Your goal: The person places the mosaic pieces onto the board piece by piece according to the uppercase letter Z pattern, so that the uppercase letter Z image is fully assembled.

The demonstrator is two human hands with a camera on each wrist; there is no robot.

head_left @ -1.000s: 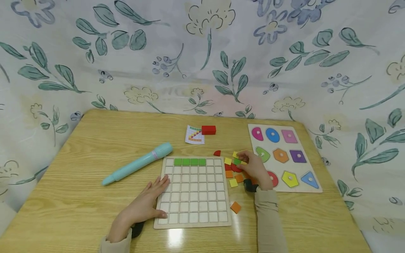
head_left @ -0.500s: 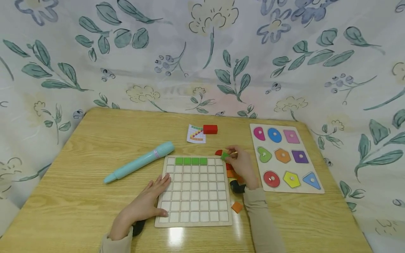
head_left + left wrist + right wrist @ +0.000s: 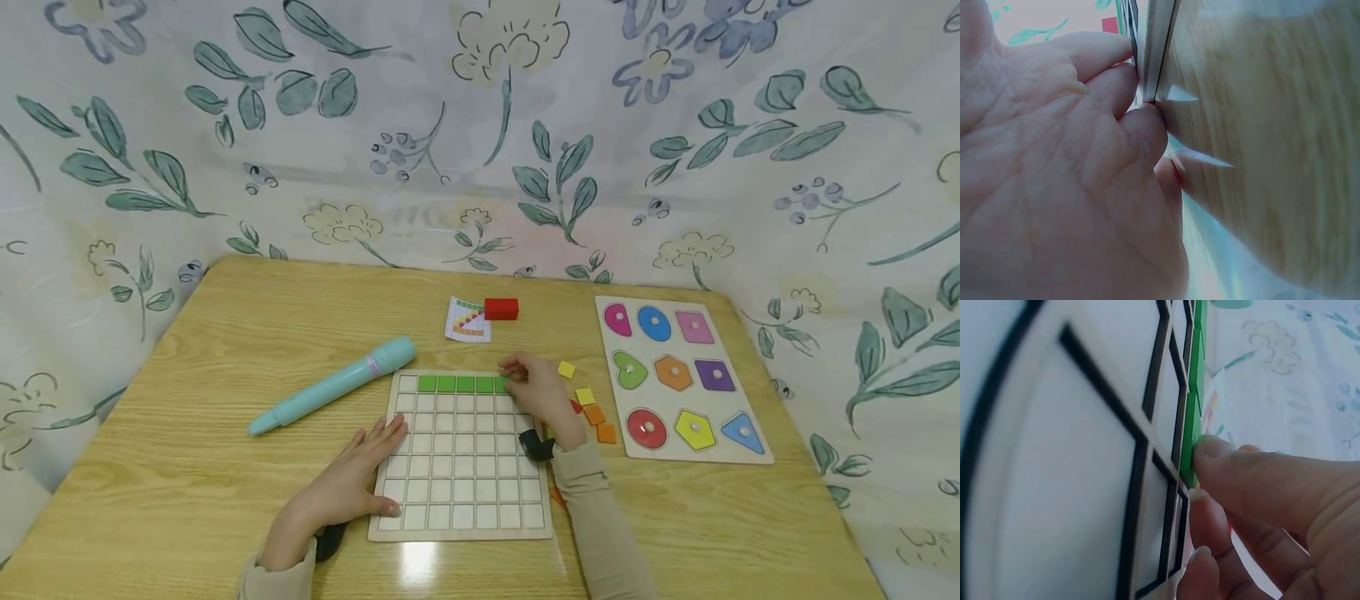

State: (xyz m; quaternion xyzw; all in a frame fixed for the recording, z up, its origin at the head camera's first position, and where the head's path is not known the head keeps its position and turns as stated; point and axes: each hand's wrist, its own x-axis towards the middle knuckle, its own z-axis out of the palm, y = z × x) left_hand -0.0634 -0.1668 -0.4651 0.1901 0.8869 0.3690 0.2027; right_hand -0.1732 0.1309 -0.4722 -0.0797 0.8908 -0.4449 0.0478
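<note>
The wooden grid board (image 3: 462, 467) lies flat in front of me, with a row of green square tiles (image 3: 465, 384) in its top row. My left hand (image 3: 348, 479) rests on the board's left edge, fingers and thumb spread. At the right end of the green row, my right hand (image 3: 542, 393) holds a green square tile (image 3: 1190, 440) by thumb and fingertips. In the right wrist view, that tile sits in line with the other green ones, the thumb (image 3: 1229, 459) touching it. The left wrist view shows the left fingers at the board's edge.
Loose yellow tiles (image 3: 567, 369), orange tiles (image 3: 606, 433) and a red piece lie right of the board, partly behind my right arm. Farther right is a shape puzzle (image 3: 647, 392). A pattern card (image 3: 468, 325) and red block (image 3: 501, 309) stand behind; a turquoise pen-shaped object (image 3: 330, 386) lies left.
My right hand has taken a green tile from the loose pieces and carried it left to the top row's right end. Some loose tiles have shifted right. The left hand stays put.
</note>
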